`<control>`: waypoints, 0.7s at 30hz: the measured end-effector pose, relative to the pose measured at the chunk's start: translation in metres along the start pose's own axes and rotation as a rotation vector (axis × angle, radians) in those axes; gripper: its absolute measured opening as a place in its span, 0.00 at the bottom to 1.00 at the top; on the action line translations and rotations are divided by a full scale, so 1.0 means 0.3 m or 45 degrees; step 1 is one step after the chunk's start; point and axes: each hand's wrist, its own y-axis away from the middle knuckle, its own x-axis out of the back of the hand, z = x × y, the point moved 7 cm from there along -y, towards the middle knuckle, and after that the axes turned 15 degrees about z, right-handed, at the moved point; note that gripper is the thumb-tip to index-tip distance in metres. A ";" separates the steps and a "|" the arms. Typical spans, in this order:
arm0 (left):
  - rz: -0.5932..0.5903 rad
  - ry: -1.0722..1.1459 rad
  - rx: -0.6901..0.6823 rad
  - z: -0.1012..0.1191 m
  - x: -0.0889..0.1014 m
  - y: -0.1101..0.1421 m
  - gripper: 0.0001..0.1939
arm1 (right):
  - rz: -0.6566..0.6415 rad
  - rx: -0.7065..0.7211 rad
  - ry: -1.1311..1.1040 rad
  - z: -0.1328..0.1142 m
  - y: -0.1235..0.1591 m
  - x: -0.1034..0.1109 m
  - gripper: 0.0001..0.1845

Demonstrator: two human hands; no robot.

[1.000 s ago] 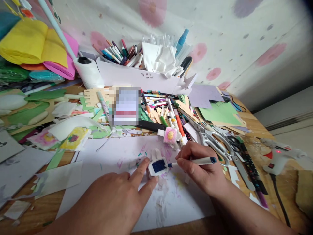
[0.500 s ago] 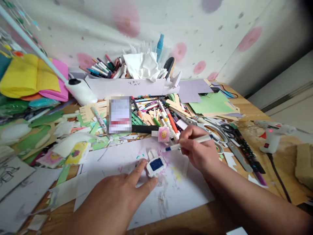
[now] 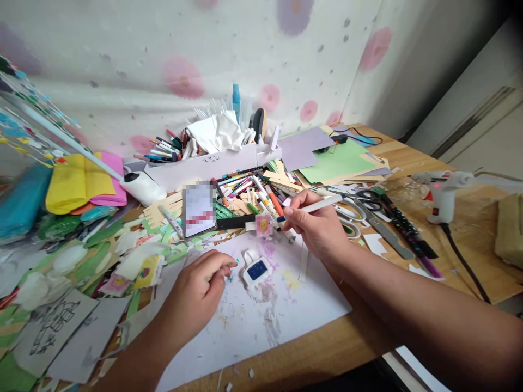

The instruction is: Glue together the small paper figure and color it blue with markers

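My right hand [image 3: 316,228] is closed around a slim white marker [image 3: 321,204] with a blue end. That blue end points left, close to a small pink square with a yellow flower [image 3: 263,225]. Below lies a small white cutout [image 3: 248,279] with a loop on top and a dark blue rectangle [image 3: 257,269] coloured on its face. It rests on a stained white sheet of paper [image 3: 229,337]. To its left, apart from it, my left hand [image 3: 200,288] hovers with loosely bent fingers, thumb apart, and nothing visible in it.
Loose markers [image 3: 265,196] and a phone with a blurred screen [image 3: 199,209] lie behind the paper. On the right are scissors [image 3: 351,209], a craft knife [image 3: 382,231] and a glue gun [image 3: 443,196] with its cord. Paper scraps [image 3: 98,234] cover the left side.
My left hand has let go of the white cutout and drawn back to the left. My right hand has lifted the marker away, up towards the pink square. The view has shifted.
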 end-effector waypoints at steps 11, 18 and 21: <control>-0.192 -0.335 0.075 0.031 -0.086 0.022 0.11 | 0.007 -0.033 0.123 0.028 -0.007 -0.004 0.13; -0.174 -0.333 0.081 0.032 -0.085 0.024 0.09 | -0.043 -0.049 0.181 0.039 -0.011 -0.003 0.14; -0.124 -0.302 0.025 0.029 -0.067 0.022 0.10 | -0.079 -0.041 0.190 0.038 -0.008 -0.010 0.14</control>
